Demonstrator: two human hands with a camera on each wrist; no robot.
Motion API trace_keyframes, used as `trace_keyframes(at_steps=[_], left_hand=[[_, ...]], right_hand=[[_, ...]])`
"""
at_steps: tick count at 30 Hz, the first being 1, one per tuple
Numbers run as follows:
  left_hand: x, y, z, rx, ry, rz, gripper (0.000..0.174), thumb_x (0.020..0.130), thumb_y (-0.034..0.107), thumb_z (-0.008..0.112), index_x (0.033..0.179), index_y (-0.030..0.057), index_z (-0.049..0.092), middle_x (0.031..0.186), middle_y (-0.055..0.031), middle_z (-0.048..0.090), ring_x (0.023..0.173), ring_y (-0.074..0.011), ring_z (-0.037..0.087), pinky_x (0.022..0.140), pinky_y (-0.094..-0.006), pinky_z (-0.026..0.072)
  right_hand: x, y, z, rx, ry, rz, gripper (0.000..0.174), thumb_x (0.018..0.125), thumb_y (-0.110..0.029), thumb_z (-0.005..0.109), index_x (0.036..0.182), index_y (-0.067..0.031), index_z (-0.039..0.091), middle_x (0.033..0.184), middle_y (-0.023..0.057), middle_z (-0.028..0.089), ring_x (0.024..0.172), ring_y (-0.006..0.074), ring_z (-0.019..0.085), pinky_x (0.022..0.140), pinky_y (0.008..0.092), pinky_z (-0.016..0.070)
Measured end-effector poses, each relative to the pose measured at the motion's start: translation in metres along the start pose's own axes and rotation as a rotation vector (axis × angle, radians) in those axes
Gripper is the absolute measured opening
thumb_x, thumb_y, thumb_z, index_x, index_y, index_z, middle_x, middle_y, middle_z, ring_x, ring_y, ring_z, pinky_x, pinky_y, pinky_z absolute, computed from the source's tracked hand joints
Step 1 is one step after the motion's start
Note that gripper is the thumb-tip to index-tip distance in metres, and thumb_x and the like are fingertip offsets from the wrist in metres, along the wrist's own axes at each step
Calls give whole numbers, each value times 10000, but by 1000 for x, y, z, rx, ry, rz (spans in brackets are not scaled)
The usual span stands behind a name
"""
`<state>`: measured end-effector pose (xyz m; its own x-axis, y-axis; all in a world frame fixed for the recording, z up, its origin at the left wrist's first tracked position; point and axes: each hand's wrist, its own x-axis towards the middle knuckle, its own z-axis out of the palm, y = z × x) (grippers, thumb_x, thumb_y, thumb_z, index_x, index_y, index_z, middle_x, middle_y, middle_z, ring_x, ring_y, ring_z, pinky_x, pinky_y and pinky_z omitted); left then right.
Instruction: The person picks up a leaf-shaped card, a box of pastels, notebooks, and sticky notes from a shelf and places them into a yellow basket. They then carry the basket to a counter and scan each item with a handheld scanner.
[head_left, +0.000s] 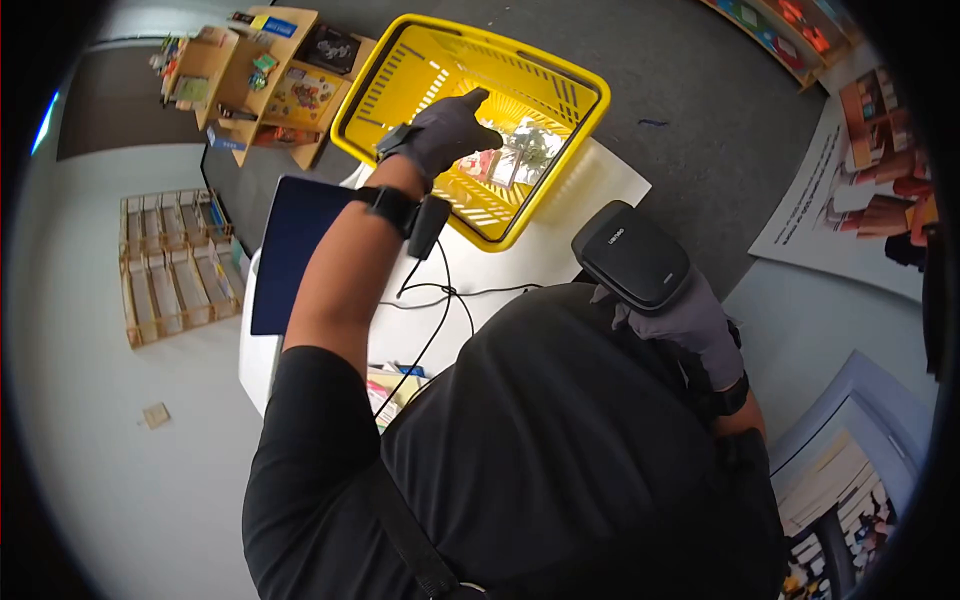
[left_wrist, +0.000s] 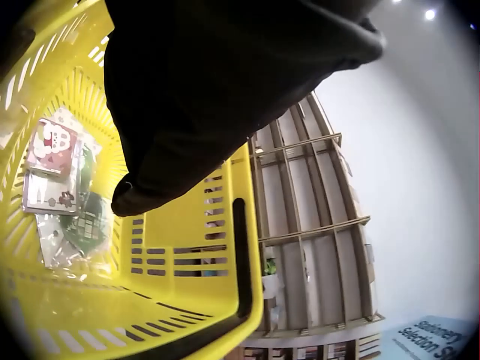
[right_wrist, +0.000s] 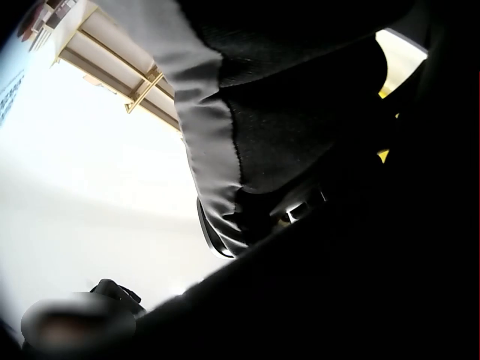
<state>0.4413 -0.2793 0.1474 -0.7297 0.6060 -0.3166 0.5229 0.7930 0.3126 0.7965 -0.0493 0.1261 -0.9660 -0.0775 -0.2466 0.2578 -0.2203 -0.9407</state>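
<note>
In the head view my gloved left hand (head_left: 445,135) is over the yellow basket (head_left: 385,95), its fingers pointing into it with nothing held. Clear packets (head_left: 535,150) lie on the basket floor. The left wrist view has the dark left glove (left_wrist: 217,90) above the basket (left_wrist: 180,289), to the right of a pink card (left_wrist: 52,146) and a green item (left_wrist: 90,225) in clear wrapping. My right hand (head_left: 690,325) grips a black handheld device (head_left: 635,255) close to my body. Only the back of the right glove (right_wrist: 210,135) shows clearly in the right wrist view; its fingertips are hidden.
The basket stands on a white table (head_left: 610,185). Black cables (head_left: 450,290) run across the table beside a dark flat panel (head_left: 290,250). Printed items (head_left: 385,385) lie near my body. Beyond are a stocked wooden shelf (head_left: 235,75) and a wall rack (head_left: 180,265).
</note>
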Motion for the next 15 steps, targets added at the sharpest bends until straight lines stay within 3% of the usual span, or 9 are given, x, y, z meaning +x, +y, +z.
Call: trace_keyframes(at_steps=[1, 2, 4, 6, 8, 9, 10, 12, 15], left_hand=[[20, -8, 12, 134, -19, -17, 858, 823, 390, 868, 1551, 49, 570, 1308, -208, 750, 1072, -300, 744, 952, -372, 584], [39, -16, 24, 154, -42, 2, 858, 823, 390, 868, 1551, 49, 570, 1308, -208, 750, 1072, -300, 744, 952, -372, 584], [69, -32, 51, 376, -255, -290, 915, 770, 531, 890, 1500, 52, 616, 1296, -211, 749, 1165, -355, 728, 1043, -380, 553], [81, -40, 71, 411, -396, -274, 917, 751, 543, 899, 1475, 47, 631, 1293, -210, 750, 1182, -357, 724, 1055, -377, 547], [91, -41, 86, 441, -628, -268, 923, 712, 566, 917, 1424, 37, 662, 1285, -209, 752, 1215, -359, 714, 1079, -373, 535], [91, -42, 96, 449, -642, -256, 923, 712, 566, 917, 1424, 37, 662, 1285, -209, 752, 1215, -359, 714, 1079, -373, 535], [84, -38, 105, 506, -520, -291, 913, 700, 560, 925, 1406, 39, 671, 1258, -203, 762, 1190, -351, 725, 1061, -374, 545], [75, -30, 119, 603, -262, -352, 895, 676, 548, 941, 1370, 43, 690, 1202, -191, 780, 1140, -335, 748, 1027, -377, 565], [89, -46, 112, 506, -423, -380, 929, 712, 583, 922, 1468, 115, 650, 1363, -178, 721, 1232, -317, 719, 1065, -432, 554]], right_hand=[[-2, 5, -1, 34, 40, 10, 611, 742, -29, 903, 1300, -15, 656, 1092, 72, 790, 963, 128, 736, 868, 327, 616], [-2, 5, -1, 61, 64, 8, 611, 742, -29, 903, 1300, -15, 656, 1092, 72, 790, 963, 128, 736, 868, 327, 616], [-2, -8, -5, 222, 16, 107, 627, 743, -8, 890, 1320, -17, 643, 1098, 74, 789, 947, 128, 734, 860, 327, 617], [-5, -9, -3, 320, 1, 162, 636, 744, 3, 884, 1329, -18, 636, 1101, 75, 789, 939, 128, 733, 856, 327, 618], [-7, -9, 1, 328, 93, 71, 452, 834, 53, 765, 1275, 23, 674, 1089, 125, 795, 856, 143, 733, 768, 333, 626], [-9, -7, 3, 328, 139, 27, 372, 878, 78, 705, 1249, 44, 692, 1083, 150, 799, 815, 150, 733, 724, 336, 630], [-10, -4, 3, 336, 154, 32, 372, 878, 78, 705, 1249, 44, 692, 1083, 150, 799, 815, 150, 733, 724, 336, 630], [-14, 2, 0, 363, 166, 129, 509, 809, 49, 785, 1302, 6, 669, 1103, 103, 795, 882, 133, 731, 789, 319, 624], [-18, -3, -1, 374, 163, 202, 567, 776, 35, 823, 1320, -14, 669, 1112, 78, 794, 918, 120, 727, 818, 306, 619]])
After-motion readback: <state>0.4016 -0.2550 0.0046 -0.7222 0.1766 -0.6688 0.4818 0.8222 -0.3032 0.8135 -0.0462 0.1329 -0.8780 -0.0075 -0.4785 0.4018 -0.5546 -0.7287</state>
